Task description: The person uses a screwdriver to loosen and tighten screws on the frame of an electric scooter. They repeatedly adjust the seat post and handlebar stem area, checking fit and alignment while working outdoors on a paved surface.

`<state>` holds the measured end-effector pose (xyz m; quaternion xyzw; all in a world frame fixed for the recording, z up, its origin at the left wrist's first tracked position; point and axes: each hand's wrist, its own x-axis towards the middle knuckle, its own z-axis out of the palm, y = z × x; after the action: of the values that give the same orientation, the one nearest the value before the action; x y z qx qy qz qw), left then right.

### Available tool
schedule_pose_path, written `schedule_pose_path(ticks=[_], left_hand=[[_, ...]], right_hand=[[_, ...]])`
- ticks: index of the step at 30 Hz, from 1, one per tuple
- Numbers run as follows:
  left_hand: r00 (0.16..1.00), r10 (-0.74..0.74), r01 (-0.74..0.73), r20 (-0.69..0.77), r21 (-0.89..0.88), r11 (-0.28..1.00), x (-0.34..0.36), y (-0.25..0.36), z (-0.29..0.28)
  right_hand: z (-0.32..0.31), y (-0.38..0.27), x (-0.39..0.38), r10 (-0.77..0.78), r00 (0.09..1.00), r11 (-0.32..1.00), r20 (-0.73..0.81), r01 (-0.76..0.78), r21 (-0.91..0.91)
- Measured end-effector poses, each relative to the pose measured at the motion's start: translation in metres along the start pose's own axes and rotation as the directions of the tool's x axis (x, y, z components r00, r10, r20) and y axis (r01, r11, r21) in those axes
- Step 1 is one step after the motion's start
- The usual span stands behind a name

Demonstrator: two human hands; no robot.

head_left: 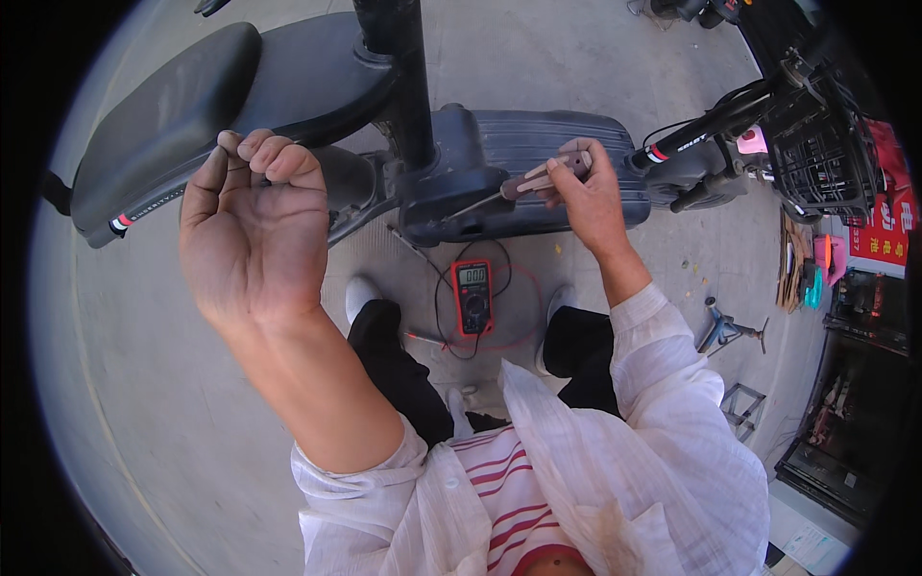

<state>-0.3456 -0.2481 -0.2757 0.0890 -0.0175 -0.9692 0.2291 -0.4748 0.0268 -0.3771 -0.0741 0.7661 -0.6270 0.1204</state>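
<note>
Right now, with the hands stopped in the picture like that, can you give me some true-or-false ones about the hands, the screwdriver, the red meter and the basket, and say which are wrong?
1. The right hand holds a screwdriver. True.
2. The multimeter is red and black. True.
3. The multimeter lies on the black seat. False: it lies on the ground, between the person's shoes.
4. The left hand grips the screwdriver too. False: it is raised away from the screwdriver, palm toward the camera.
5. The wire basket is white. False: it is black.
</note>
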Motion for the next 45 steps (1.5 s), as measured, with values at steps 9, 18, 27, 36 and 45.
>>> schedule_pose_path(ticks=[9, 18, 27, 36, 45], left_hand=[[0.998, 0.023, -0.021, -0.055, 0.043, 0.999, -0.008, -0.007, 0.007], [1.000, 0.002, -0.002, 0.000, -0.011, 1.000, -0.013, 0.006, 0.000], [1.000, 0.009, -0.009, 0.017, -0.036, 0.999, -0.009, 0.012, 0.001], [1.000, 0.023, -0.023, 0.006, -0.052, 0.998, -0.014, 0.019, -0.001], [0.985, 0.114, -0.116, -0.131, -0.006, 0.993, -0.015, 0.016, 0.018]], right_hand=[[0.014, 0.007, -0.006, -0.123, 0.992, 0.974, 0.012, 0.123, -0.189], [0.029, -0.021, -0.021, -0.242, 0.956, 0.881, 0.163, 0.287, -0.377], [0.054, -0.053, -0.023, -0.192, 0.891, 0.806, 0.411, 0.382, -0.452], [0.061, -0.060, -0.021, -0.184, 0.783, 0.780, 0.595, 0.484, -0.395], [0.058, -0.077, -0.016, -0.221, 0.622, 0.725, 0.751, 0.620, -0.301]])
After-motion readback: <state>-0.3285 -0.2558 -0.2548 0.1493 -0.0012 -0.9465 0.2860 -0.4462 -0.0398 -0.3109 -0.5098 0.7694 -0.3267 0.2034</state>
